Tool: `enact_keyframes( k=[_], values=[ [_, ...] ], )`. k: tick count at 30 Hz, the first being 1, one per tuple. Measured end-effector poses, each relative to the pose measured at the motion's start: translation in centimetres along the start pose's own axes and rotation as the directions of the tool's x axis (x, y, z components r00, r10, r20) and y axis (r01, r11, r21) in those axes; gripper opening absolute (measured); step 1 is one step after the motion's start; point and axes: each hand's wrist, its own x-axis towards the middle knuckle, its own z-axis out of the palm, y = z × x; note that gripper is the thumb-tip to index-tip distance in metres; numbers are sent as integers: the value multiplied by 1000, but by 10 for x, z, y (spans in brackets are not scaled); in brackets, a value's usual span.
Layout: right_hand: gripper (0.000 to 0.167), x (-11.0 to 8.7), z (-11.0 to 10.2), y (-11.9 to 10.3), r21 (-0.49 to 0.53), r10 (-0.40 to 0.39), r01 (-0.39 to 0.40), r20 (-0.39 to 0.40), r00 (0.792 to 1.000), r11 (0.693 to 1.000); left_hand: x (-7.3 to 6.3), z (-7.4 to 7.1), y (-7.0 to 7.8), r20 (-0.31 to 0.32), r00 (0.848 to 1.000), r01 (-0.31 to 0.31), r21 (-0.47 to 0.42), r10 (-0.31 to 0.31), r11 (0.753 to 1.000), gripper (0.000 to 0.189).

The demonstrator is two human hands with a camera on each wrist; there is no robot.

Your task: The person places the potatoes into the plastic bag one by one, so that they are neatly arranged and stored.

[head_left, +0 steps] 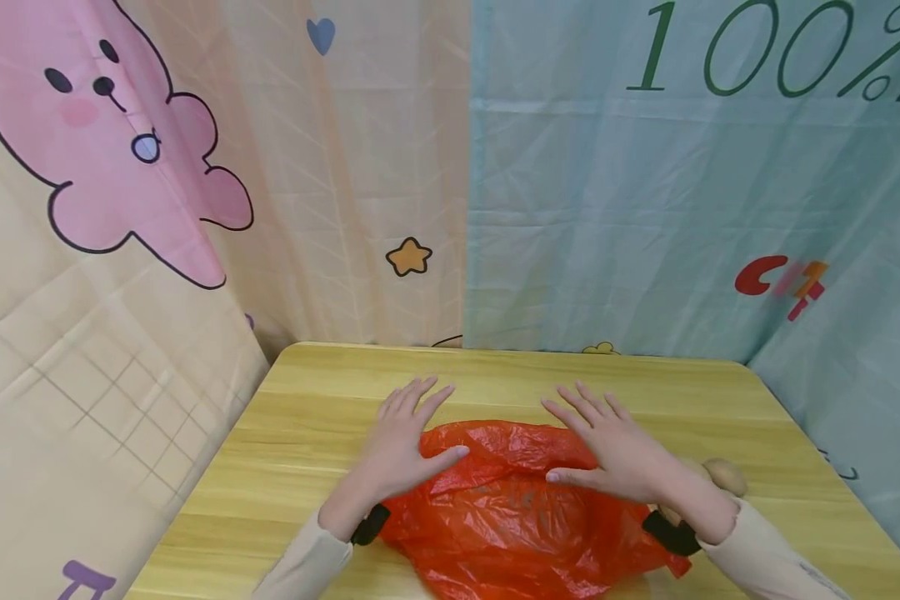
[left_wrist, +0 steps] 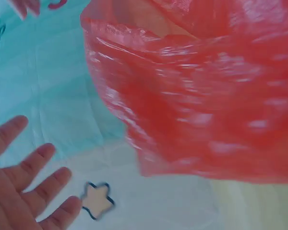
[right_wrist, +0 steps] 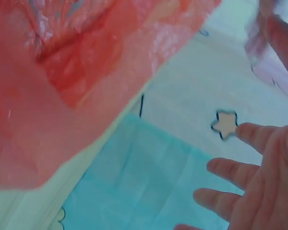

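A crumpled red plastic bag (head_left: 510, 525) lies on the table in front of me, and its thin film looks partly see-through. Over the bag's left side my left hand (head_left: 408, 446) is held with fingers spread, holding nothing. My right hand (head_left: 618, 450) hovers over the right side, its fingers also spread and apart from the bag. In the left wrist view the bag (left_wrist: 192, 105) shows a fold or opening along its top, with the left hand's fingers (left_wrist: 36, 160) off to one side. Straight right fingers (right_wrist: 230, 172) stand clear of the bag in the right wrist view.
Round tan objects (head_left: 726, 477) sit on the table by my right forearm, partly hidden by it. The wooden table (head_left: 330, 383) has rounded far corners. Printed curtains (head_left: 607, 208) hang close behind and on both sides.
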Motion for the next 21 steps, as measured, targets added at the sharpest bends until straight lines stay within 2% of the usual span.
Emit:
enact_keyframes(
  k=[1,3,5,8,12,15,18,21],
  values=[
    [86,-2,-4,1,29,18,-17,-9,1000,999,-5,0,-2,-25,998,61,-47,-62,997,78],
    [83,-6,-11,6,81,56,-54,-22,998,995,-17,1,-7,-62,979,182,-135,-192,974,76],
    [80,-11,-18,11,126,91,-85,-35,995,988,-28,4,-11,-72,949,289,-186,-306,939,75],
    [73,-18,-25,22,189,124,-113,-48,991,975,-43,11,-19,-60,905,402,-206,-421,892,78],
    [68,-26,-29,39,275,171,-151,-51,984,949,-54,21,-26,-21,868,484,-186,-496,855,84],
    [65,-32,-27,52,333,204,-181,-35,978,925,-59,29,-27,0,843,525,-208,-537,825,82],
    [63,-37,-23,65,369,222,-202,-13,975,907,-63,35,-27,8,825,550,-243,-565,799,78],
    [62,-39,-17,76,382,237,-220,2,972,898,-67,39,-28,9,815,560,-272,-580,783,73]
  ],
)
